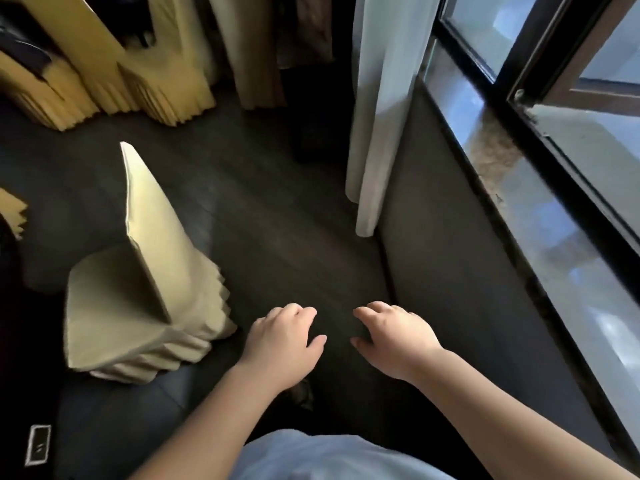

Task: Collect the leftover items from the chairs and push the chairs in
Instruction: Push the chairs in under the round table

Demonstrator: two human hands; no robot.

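Observation:
A chair in a cream pleated cover (138,306) stands on the dark floor at lower left, its seat bare as far as I can see. More covered chairs (149,74) line up at the upper left, with dark shapes on or behind them that I cannot make out. My left hand (284,344) hovers just right of the near chair, palm down, fingers loosely curled and holding nothing. My right hand (394,337) hovers beside it, likewise with nothing in it. Neither hand touches a chair.
A white curtain (377,126) hangs at centre right. A stone windowsill (512,188) and dark-framed window (568,109) run along the right above a low dark wall. Dark floor (270,216) stretches between the chairs and the wall. A small white-framed floor plate (38,445) lies at bottom left.

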